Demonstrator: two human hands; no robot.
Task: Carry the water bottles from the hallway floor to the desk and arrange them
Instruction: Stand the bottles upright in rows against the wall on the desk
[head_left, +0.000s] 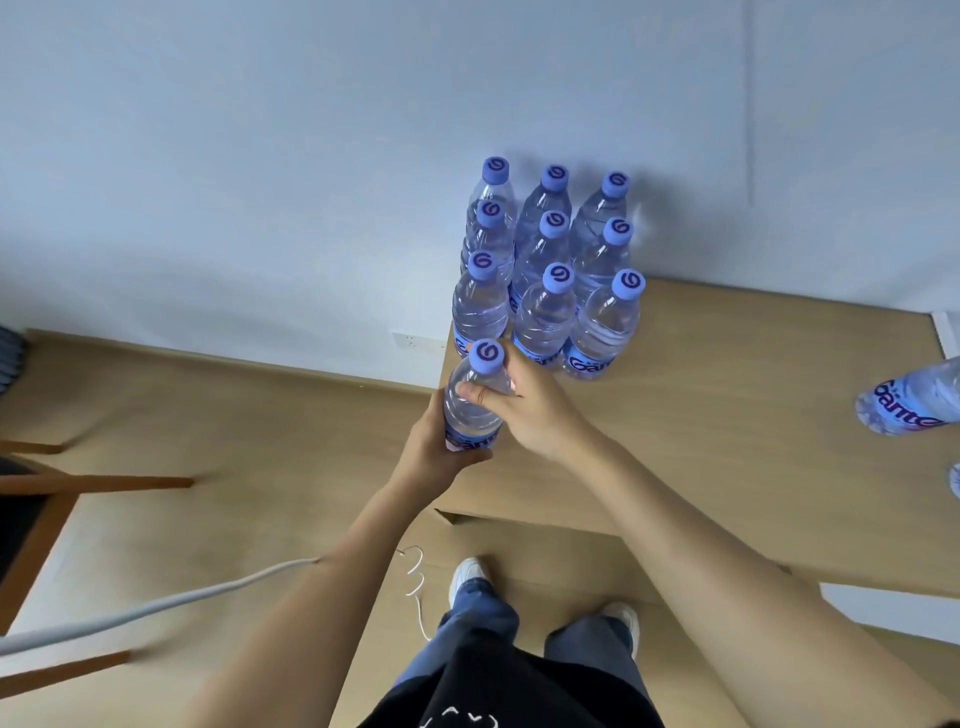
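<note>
Nine clear plastic purple-capped bottles (545, 270) stand three by three on the light wooden counter (727, 441) against the pale wall (260, 156). Left hand (441, 457) and right hand (530, 410) fingers grasp a tenth bottle (475, 400) just before them.

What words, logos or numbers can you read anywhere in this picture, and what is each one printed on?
"Gante", partly cut off: label of the front right standing bottle.
"Gante", cut off at the frame edge: label of the lying bottle.
Swirl mark, no letters: each purple cap, as on the held bottle.
White print on the black shirt: unreadable.
</note>
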